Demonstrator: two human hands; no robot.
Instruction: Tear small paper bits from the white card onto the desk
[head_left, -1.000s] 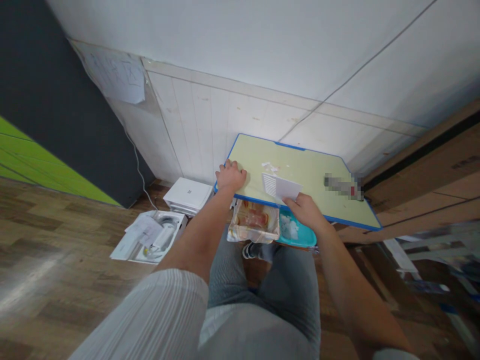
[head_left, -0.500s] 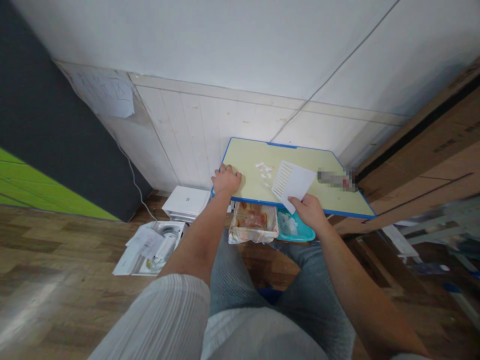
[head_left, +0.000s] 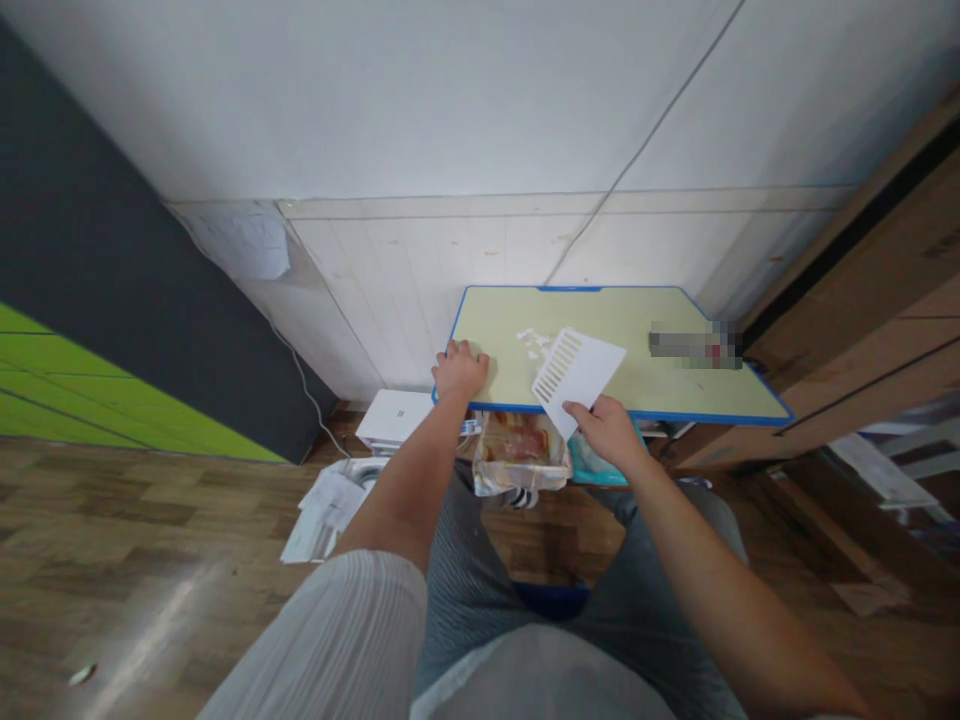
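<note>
My right hand (head_left: 610,432) pinches the near corner of a white sheet of card (head_left: 589,375) with a row of parallel slots along its left side. The card is tilted over the front part of a pale yellow table (head_left: 667,385) with a blue rim. Several small white paper scraps (head_left: 534,343) lie on the tabletop beside the card's slotted end. Near the table's left front corner, my left hand (head_left: 460,371) rests on the surface with fingers apart and nothing held.
Below the front edge hang a lined basket (head_left: 517,475) and a turquoise basket (head_left: 600,470), partly hidden by my right hand. A blurred-out object (head_left: 694,345) lies at the table's right. White boxes (head_left: 396,418) stand on the floor at left; cardboard (head_left: 847,300) leans at right.
My right hand has drawn the card slightly left and toward the front edge, over some of the scraps. My left hand stays on the table. The camera view has turned a little.
</note>
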